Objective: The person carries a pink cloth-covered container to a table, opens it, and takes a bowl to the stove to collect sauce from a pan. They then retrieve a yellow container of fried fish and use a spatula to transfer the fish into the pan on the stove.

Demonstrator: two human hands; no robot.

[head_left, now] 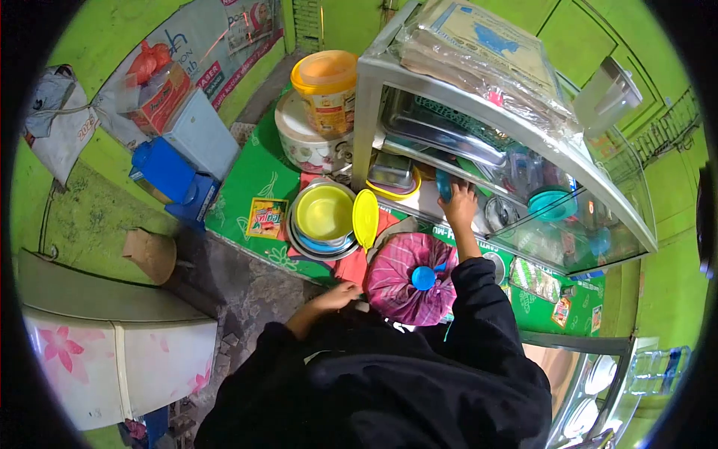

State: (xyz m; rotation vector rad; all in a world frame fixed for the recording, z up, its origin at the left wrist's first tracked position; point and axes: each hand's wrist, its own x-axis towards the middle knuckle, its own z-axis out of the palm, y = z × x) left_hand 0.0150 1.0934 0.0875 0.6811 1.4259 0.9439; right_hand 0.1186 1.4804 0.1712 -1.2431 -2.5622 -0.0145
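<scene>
My right hand (460,208) reaches into the lower shelf of the glass-fronted cabinet (368,97), its fingers closed on a blue plastic item (443,184) whose shape is mostly hidden. My left hand (338,296) is low by the table's front edge, fingers loosely extended, with nothing visible in it. Just right of it stands a bulky thing covered in pink plaid cloth (396,277) with a blue round cap (423,278) on top. Behind my left hand is a stack of bowls topped by a yellow bowl (323,212). A yellow oval lid or plate (365,217) leans beside the stack.
A yellow bucket (327,97) sits on a round floral container (299,138). Inside the cabinet are metal trays (441,135) and a teal bowl (552,203). Plastic-wrapped packages (479,45) and a clear pitcher (607,93) stand on top. A white floral fridge (82,359) is at left.
</scene>
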